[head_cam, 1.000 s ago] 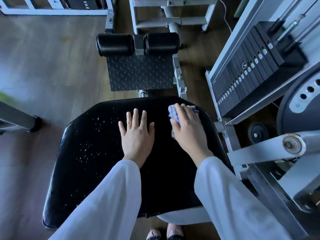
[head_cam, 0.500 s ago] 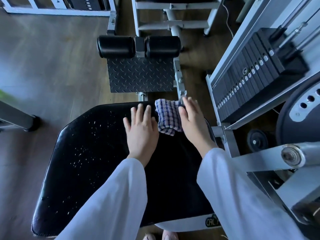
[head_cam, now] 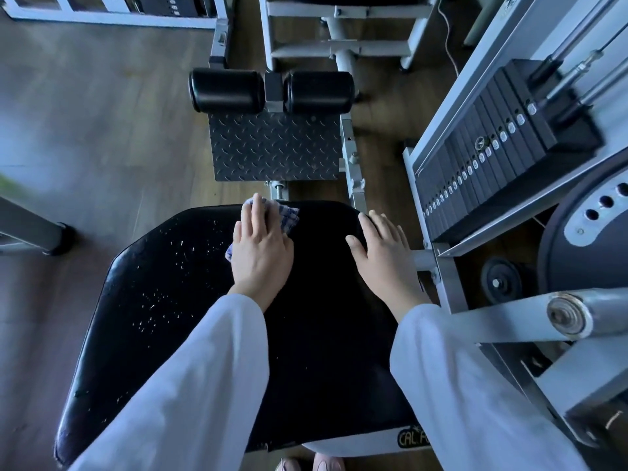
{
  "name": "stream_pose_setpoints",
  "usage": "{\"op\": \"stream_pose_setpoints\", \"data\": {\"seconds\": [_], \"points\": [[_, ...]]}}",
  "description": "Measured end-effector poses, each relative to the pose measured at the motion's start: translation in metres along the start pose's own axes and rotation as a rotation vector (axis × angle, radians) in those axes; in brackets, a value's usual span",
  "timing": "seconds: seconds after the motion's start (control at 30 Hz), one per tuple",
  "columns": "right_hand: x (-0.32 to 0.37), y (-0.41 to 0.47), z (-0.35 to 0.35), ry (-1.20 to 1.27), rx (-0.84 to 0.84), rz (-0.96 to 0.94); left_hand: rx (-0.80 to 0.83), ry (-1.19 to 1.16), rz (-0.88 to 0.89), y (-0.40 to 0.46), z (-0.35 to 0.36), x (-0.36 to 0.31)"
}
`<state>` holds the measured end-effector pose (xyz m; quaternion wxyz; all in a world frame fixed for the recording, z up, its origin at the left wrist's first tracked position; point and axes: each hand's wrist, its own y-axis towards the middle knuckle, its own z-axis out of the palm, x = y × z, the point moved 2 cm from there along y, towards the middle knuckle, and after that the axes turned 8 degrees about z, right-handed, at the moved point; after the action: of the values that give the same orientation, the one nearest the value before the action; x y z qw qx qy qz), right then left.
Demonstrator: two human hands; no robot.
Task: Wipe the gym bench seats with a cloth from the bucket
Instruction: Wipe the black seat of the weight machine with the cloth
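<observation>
A black padded bench seat (head_cam: 163, 300) fills the middle of the head view, with white specks scattered over its left half. A blue-and-white checked cloth (head_cam: 289, 215) lies at the seat's far edge. My left hand (head_cam: 261, 253) presses flat on the cloth with straight fingers and covers most of it. My right hand (head_cam: 384, 253) rests flat and empty on the seat's far right corner, apart from the cloth. No bucket is in view.
Beyond the seat are a checker-plate foot plate (head_cam: 275, 147) and two black roller pads (head_cam: 226, 90). A weight stack (head_cam: 503, 147) and grey machine frame (head_cam: 441, 283) stand close on the right. A metal leg (head_cam: 30, 229) is at the left. Wood floor lies around.
The cloth went from under my right hand to under my left hand and moved left along the far edge. My right hand now lies bare on the right corner.
</observation>
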<state>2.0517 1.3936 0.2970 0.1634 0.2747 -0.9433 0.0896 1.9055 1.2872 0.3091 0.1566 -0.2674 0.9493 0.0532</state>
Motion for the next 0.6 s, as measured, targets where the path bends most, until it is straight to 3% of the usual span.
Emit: {"op": "stream_pose_setpoints", "data": {"seconds": [0.23,0.4,0.53,0.6], "points": [[0.016,-0.005,0.005,0.029,0.037,-0.080,-0.018,0.002,0.161,-0.019,0.008,-0.001],[0.022,-0.005,0.008,0.032,0.078,-0.048,0.034,0.000,-0.056,0.009,-0.002,0.031],[0.027,-0.009,0.012,0.031,0.077,-0.102,-0.039,0.049,0.194,-0.012,0.002,0.022],[0.027,-0.008,0.011,0.037,0.075,-0.096,0.007,0.057,0.285,-0.024,0.001,0.022]]}}
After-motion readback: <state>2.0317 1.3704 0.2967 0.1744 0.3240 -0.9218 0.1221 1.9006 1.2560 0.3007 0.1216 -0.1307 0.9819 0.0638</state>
